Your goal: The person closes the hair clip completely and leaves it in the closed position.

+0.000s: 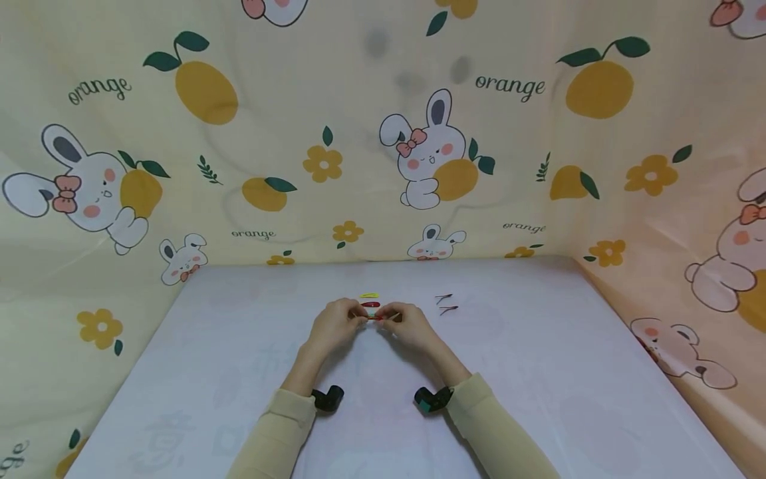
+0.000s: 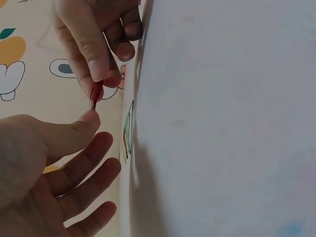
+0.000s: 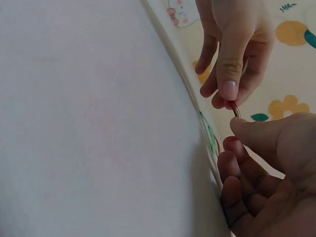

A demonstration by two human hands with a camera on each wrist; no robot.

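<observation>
A small red hair clip [image 1: 374,318] is held between the two hands above the table. The left hand [image 1: 338,326] pinches one end of it and the right hand [image 1: 411,326] pinches the other. In the left wrist view the red clip [image 2: 94,96] spans the gap between the left hand [image 2: 54,168] and the right hand [image 2: 94,39]. The right wrist view shows the clip [image 3: 236,109] between the fingertips too. Just beyond the hands lie a red clip [image 1: 370,305] and a yellow clip [image 1: 370,295]; a green clip [image 3: 211,138] is partly hidden in the head view.
Two thin dark-and-red clips [image 1: 443,298] [image 1: 448,309] lie on the white table [image 1: 538,366], right of the hands. Behind and beside the table hangs a cream cloth [image 1: 359,199] printed with rabbits and oranges.
</observation>
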